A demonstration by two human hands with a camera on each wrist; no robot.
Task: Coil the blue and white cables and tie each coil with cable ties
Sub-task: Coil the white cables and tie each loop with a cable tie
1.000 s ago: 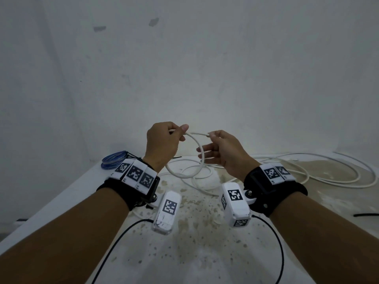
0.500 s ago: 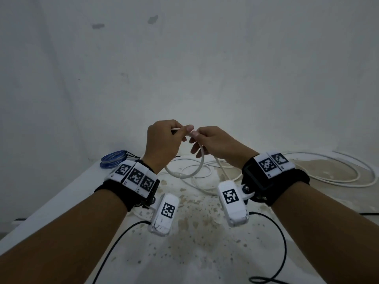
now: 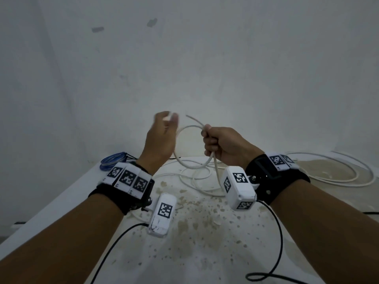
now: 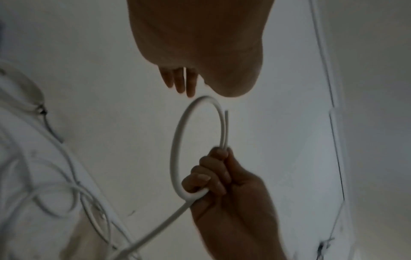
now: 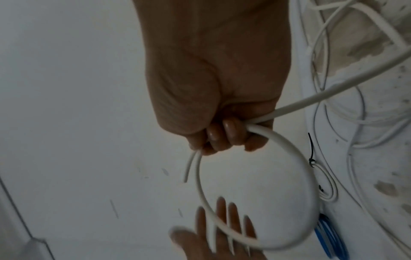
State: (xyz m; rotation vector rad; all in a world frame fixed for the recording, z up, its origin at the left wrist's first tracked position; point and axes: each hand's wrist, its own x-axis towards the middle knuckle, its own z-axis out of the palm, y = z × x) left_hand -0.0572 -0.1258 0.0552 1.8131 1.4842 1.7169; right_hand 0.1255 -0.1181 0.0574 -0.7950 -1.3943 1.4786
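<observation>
Your right hand now holds the first loop of the thick white round cable alone: its fingers are clenched round the crossing of the loop, with the cut end poking up out of the fist. Half a second ago both hands met at that spot; since then your left hand has let go and drawn off to the left of the loop. Its fingers are spread and straight behind the loop's far arc, blurred by motion, holding nothing that I can make out. I judge the hand-over done, so the left is free to fetch the next length of cable and lay a second turn into the right fist.

From the right fist the cable drops to the stained white tabletop and runs into loose slack, which sprawls below and to the right of the loop towards the table's right side. The coiled blue cable lies left of the loop, near the far left table edge, well apart from your hands. A black cable tie lies on the table beyond the loop. The air left of and above the loop is open up to the white wall; watch the black wrist-camera leads trailing below the loop.
</observation>
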